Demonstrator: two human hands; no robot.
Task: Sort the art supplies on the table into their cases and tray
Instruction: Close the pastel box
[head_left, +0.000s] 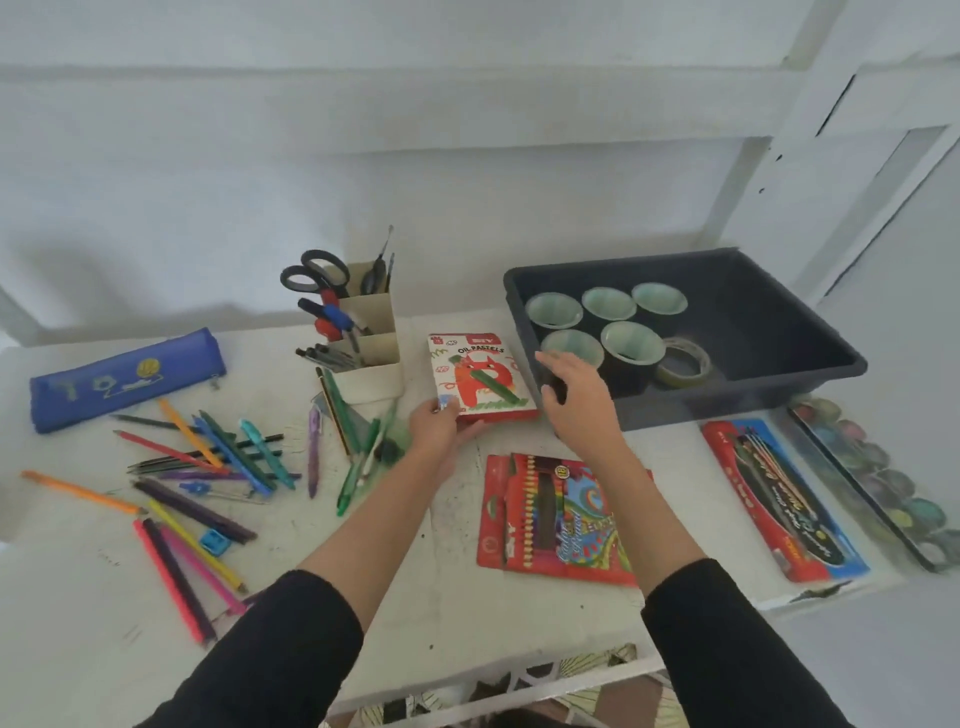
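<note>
My left hand (439, 431) grips the near left corner of the oil pastels box (480, 376), which lies at the middle of the table. My right hand (574, 400) hovers with relaxed fingers over the near left rim of the dark grey tray (810, 332), holding nothing. Inside the tray stand several pale green cups (608, 304) and a roll of clear tape (683, 364). Loose coloured pencils and pens (208, 467) lie scattered at the left. A blue pencil case (124, 379) lies at the far left. A red colour pencil box (558, 519) lies under my right forearm.
A beige desk organiser (366, 338) with scissors and pens stands behind the pastels box. A brush set pack (784, 499) and a watercolour palette (872, 478) lie at the right edge. A blue sharpener (215, 543) sits among the pencils.
</note>
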